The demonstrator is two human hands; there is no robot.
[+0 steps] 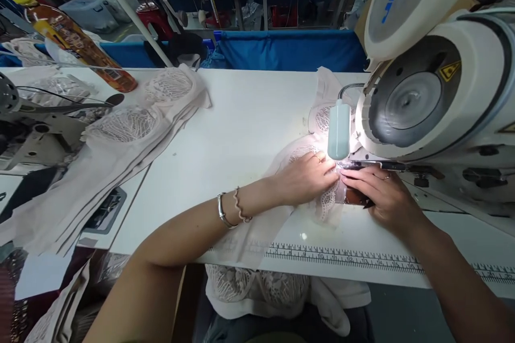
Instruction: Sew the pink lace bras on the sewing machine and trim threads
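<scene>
A pale pink lace bra [300,147] lies under the needle area of a white sewing machine [426,91], its lace trim trailing toward me. My left hand [308,177] is closed on the fabric just left of the needle, fingers bent. To the right of the needle, my right hand [386,195] has its fingers stretched out, fingertips touching the fabric edge and thumb apart. A small lamp [339,131] lights the spot brightly. Glare and the lamp hide the needle and part of the fabric.
Stacked bra pieces [140,123] lie left beside another machine [36,123]. A tilted drink bottle [76,40] leans behind them. A printed ruler [346,258] runs along the table's front edge. Another lace bra [261,289] rests on my lap. A blue cloth [289,51] hangs behind.
</scene>
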